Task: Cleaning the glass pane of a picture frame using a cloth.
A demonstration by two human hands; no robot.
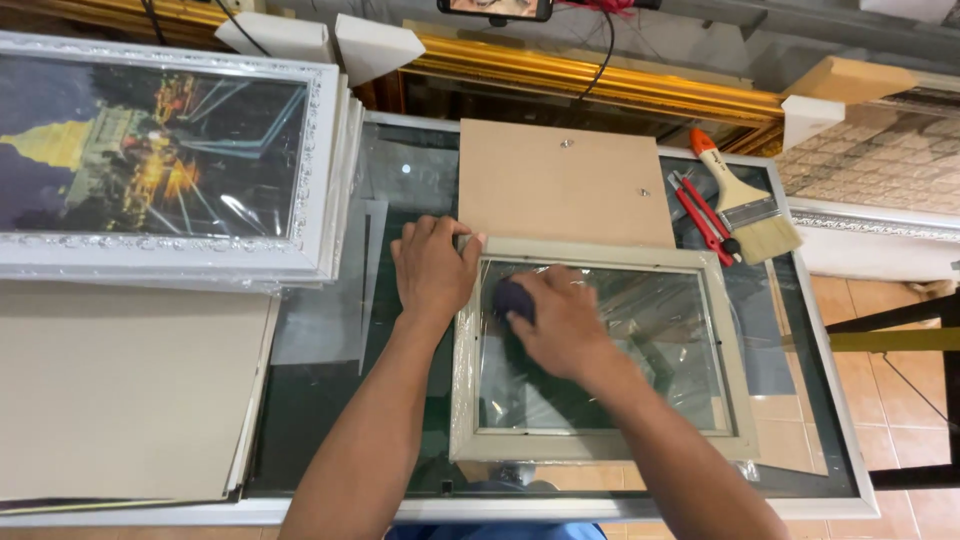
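- Pale wooden picture frame [600, 350] w/ glass pane, wrapped in clear plastic film, lying flat on desk [330, 400], roughly centre-right, just in front of person.
- Right hand [560, 320] curled over a dark blue cloth pad [512, 298], pressing it on the glass near frame's top-left corner; fingers closed round pad.
- Left hand [432, 268] flat, fingers spread a bit, gripping frame's top-left corner & edge; nothing else held.
- Brown backing board [565, 182] w/ small metal fittings, directly beyond frame, touching its far edge.
- Right of board: wide paintbrush [745, 200], orange-and-pale handle, light bristles; red utility knife [703, 213] just beside it, on its left.
- Desk top = dark green glass sheet in pale metal rim.
- Left side: stack of white ornate frames [170, 150], top one showing night scene w/ lit golden spire, film-covered.
- Below stack: pile of grey-beige boards [120, 390], overhanging desk's left part.
- Far edge: gold moulding lengths [590, 78], white corner blocks [375, 45], phone on a mount [495, 8].
- Tiled floor [900, 400] to the right.
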